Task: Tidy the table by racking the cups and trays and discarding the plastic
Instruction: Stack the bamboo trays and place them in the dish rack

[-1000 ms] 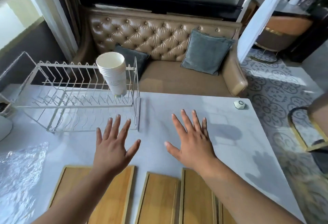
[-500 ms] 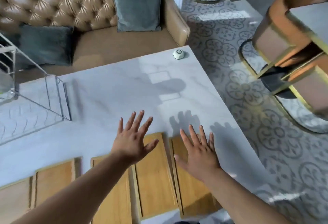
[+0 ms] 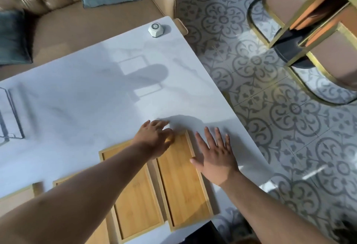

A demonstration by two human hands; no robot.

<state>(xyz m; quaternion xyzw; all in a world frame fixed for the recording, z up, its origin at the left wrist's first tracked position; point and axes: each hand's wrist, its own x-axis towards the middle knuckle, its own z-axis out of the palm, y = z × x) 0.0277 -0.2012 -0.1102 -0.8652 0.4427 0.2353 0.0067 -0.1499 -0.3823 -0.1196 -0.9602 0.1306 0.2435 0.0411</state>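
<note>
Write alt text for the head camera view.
Two bare hands reach over bamboo trays lined along a white marble table's near edge: the left hand at the rightmost tray's far end, the right hand spread open beside it. A small white puck sits at the far corner.

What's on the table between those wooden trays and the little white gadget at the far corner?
Nothing but shadows: in the head view, the marble table is bare between the wooden trays and the white gadget.
</note>
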